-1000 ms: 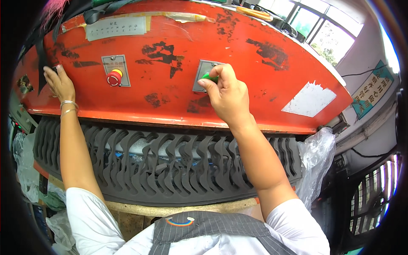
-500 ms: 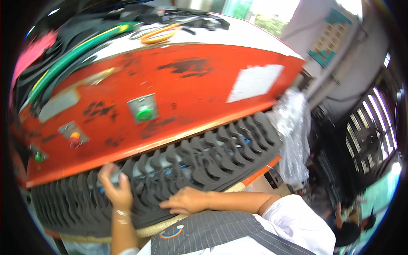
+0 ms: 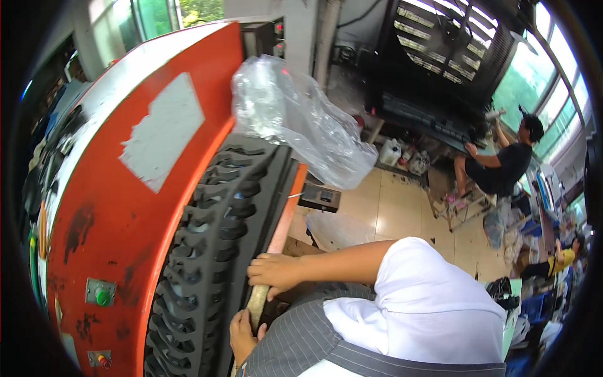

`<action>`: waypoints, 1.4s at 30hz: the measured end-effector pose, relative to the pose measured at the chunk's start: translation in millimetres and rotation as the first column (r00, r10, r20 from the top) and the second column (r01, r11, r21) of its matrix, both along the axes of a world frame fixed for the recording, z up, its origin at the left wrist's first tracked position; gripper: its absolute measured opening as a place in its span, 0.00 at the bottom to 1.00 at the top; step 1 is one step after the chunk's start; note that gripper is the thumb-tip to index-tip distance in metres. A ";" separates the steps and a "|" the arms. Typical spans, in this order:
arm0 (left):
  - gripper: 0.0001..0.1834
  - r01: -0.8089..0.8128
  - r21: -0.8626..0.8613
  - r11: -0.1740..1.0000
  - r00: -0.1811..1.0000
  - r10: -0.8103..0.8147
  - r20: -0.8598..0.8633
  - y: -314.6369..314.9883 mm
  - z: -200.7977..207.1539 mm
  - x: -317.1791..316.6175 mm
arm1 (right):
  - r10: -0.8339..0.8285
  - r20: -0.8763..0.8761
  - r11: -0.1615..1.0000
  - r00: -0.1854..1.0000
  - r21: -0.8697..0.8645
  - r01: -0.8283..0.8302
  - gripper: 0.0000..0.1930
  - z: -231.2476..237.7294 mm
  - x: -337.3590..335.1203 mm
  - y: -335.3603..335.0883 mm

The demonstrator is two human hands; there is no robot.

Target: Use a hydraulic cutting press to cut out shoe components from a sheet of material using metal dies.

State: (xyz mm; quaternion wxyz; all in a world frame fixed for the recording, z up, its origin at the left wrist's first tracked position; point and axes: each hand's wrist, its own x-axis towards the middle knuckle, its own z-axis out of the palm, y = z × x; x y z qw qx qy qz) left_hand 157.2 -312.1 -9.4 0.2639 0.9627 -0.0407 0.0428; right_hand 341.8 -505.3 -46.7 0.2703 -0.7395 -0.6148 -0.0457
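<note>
My right hand (image 3: 271, 273) wraps over the yellowish padded front ledge (image 3: 256, 305) of a red machine, fingers on the dark side and thumb on the near side. Just below it, my left hand (image 3: 242, 336) closes on the same ledge, partly hidden by my striped grey apron (image 3: 301, 339). Beside both hands runs a long row of dark grey wavy slats (image 3: 220, 239), foam-like in look, with gaps between them. Pale and bluish bits show in some gaps; what they are is too small to tell.
The red machine panel (image 3: 132, 207) stands left, with a green button (image 3: 103, 296) and a red knob (image 3: 105, 362). A clear plastic bag (image 3: 301, 125) hangs over its far end. A small black box (image 3: 320, 198) sits beyond the ledge. Another person (image 3: 502, 154) sits at dark equipment, far right.
The view has swung right along the machine. My left hand has left the slats and my right hand has moved off them, both now at the front ledge.
</note>
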 end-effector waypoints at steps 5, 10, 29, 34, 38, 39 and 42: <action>0.36 -0.084 0.196 0.977 0.993 0.066 0.095 -17.3 -12.3 10.3 | -0.041 0.020 0.993 0.999 0.108 0.039 0.30 -8.4 0.7 4.7; 0.32 -0.361 0.263 0.895 0.933 0.344 0.108 -31.4 -14.5 -0.8 | -0.114 -0.011 0.987 0.993 0.111 0.115 0.29 -8.7 -0.1 1.4; 0.28 -0.611 0.307 0.730 0.791 0.547 0.275 -104.9 -30.4 -65.6 | 0.038 -0.008 0.983 0.999 -0.181 -0.039 0.26 18.4 -55.6 -50.2; 0.20 -0.435 0.028 0.900 0.872 0.429 -0.236 -128.1 30.8 -59.0 | 0.168 -0.478 0.806 0.862 -0.437 -0.400 0.17 70.9 -16.3 -85.7; 0.09 -0.550 -0.283 0.786 0.773 0.607 0.184 -105.7 52.7 -1.5 | 0.128 -0.307 0.980 0.943 -0.109 -0.168 0.12 98.6 17.7 -21.7; 0.08 -0.530 -0.265 0.805 0.740 0.592 0.319 -89.0 43.0 26.5 | 0.141 -0.256 0.989 0.956 -0.018 -0.150 0.11 93.9 32.7 3.0; 0.08 -0.662 -0.008 0.750 0.612 0.547 0.571 -49.0 15.1 70.8 | 0.128 -0.201 0.987 0.971 -0.067 -0.145 0.14 88.6 43.1 84.7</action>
